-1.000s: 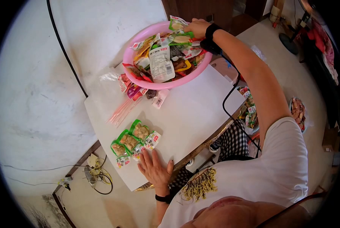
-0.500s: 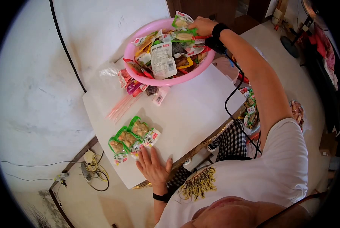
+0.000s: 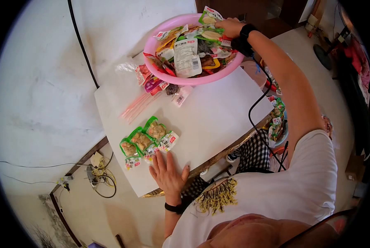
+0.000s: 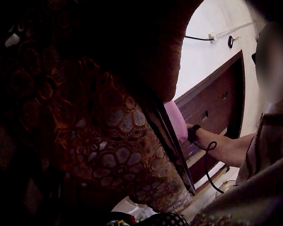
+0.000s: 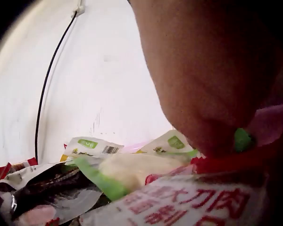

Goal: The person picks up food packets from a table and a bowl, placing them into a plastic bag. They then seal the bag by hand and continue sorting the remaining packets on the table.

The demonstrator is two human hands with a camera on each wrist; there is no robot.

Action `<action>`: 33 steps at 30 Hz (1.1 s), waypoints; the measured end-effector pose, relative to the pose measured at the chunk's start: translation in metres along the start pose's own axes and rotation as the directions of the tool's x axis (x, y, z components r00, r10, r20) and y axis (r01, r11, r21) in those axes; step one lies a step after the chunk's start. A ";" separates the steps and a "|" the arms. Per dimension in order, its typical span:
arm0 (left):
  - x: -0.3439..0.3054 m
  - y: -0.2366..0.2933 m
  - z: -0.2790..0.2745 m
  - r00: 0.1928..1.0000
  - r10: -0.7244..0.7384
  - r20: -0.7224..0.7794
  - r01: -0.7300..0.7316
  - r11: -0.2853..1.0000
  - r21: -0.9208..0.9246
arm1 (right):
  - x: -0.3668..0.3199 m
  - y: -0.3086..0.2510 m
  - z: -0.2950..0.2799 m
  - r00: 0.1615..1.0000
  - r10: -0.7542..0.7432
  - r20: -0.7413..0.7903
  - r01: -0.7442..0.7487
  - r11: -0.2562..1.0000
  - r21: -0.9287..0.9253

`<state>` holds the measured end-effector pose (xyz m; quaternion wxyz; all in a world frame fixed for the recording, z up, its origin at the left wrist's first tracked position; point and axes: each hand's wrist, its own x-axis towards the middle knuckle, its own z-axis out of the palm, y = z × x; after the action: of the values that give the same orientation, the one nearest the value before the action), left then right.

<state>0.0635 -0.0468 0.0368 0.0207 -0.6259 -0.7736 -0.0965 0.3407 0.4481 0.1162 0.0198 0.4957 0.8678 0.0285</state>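
My left hand point(image 3: 168, 177) lies flat near the table's front edge, its fingers spread and fingertips at the white ends of three green-edged food packets point(image 3: 141, 140). These lie side by side, with pale chunks showing through. A pink basin point(image 3: 180, 80) heaped with snack packets stands at the far side of the table. My right hand point(image 3: 231, 28) reaches into its far right part, beside a green-and-white packet point(image 3: 209, 16) sticking up at the rim. In the right wrist view the hand presses down among packets; its fingertips are hidden, so I cannot tell whether they grip one.
Below the basin lie a few loose packets point(image 3: 154, 84) and pink plastic strips point(image 3: 140, 108) on the white tabletop point(image 3: 218, 111). A black cable point(image 3: 252, 111) hangs from the right wrist. Another tub of packets point(image 3: 278, 124) stands lower, right of the table.
The head view has shifted slightly, so the basin sits higher and further right in it. Both hands keep nearly the same places: the left by the three packets, the right in the basin.
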 end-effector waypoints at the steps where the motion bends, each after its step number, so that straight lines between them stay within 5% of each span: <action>1: 0.000 -0.001 0.001 1.000 0.006 -0.005 -0.006 1.000 0.003 | -0.001 0.002 0.001 1.000 -0.015 -0.022 0.015 0.999 0.032; 4: -0.002 -0.001 0.002 0.999 0.016 -0.037 -0.015 1.000 0.005 | -0.003 0.003 0.003 0.999 0.047 -0.004 -0.045 0.982 0.182; 9: 0.002 -0.005 0.004 0.998 0.015 -0.063 -0.015 1.000 -0.007 | 0.001 0.022 0.012 0.978 -0.178 -0.109 0.195 0.966 0.173; 10: 0.001 -0.005 0.000 0.999 0.011 -0.047 -0.011 1.000 -0.009 | -0.014 0.006 -0.005 0.982 -0.168 -0.084 0.187 0.925 0.332; 13: 0.000 -0.007 0.002 0.998 0.003 -0.058 -0.004 1.000 -0.020 | -0.032 -0.022 -0.018 0.980 -0.058 -0.190 0.125 0.924 0.362; 16: -0.001 -0.008 0.007 0.997 0.012 -0.081 -0.015 0.999 -0.030 | -0.051 -0.056 -0.049 0.978 0.207 0.033 -0.195 0.844 0.500; 19: 0.002 -0.007 0.005 0.996 0.010 -0.084 -0.012 1.000 -0.027 | -0.037 -0.037 -0.032 0.958 0.015 -0.286 0.118 0.889 0.443; 22: 0.000 -0.008 0.005 0.996 0.008 -0.093 -0.011 0.999 -0.038 | -0.041 -0.047 -0.042 0.931 -0.138 -0.337 0.320 0.751 0.577; 25: 0.000 -0.006 0.003 0.995 0.005 -0.103 -0.011 0.999 -0.053 | -0.060 -0.078 -0.053 0.798 -0.265 -0.541 0.392 0.911 0.131; 27: -0.002 -0.006 0.001 0.996 -0.013 -0.088 0.009 0.999 -0.044 | -0.074 -0.103 -0.064 0.878 -0.233 -0.419 0.298 0.949 0.097; 29: 0.000 -0.004 0.004 0.995 -0.009 -0.096 0.004 0.999 -0.045 | -0.060 -0.089 -0.038 0.732 -0.434 -0.526 0.488 0.872 -0.040; 31: -0.001 -0.005 0.006 0.994 0.001 -0.106 -0.005 0.999 -0.039 | -0.041 -0.082 -0.012 0.595 -0.480 -0.644 0.561 0.823 -0.095; 33: -0.002 -0.006 0.006 0.995 0.019 -0.097 -0.022 0.999 -0.024 | -0.074 -0.103 -0.028 0.756 -0.341 -0.559 0.478 0.870 0.117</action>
<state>0.0587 -0.0489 0.0297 0.0513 -0.6286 -0.7639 -0.1364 0.2877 0.3312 0.1375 -0.2733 0.2636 0.9240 0.0457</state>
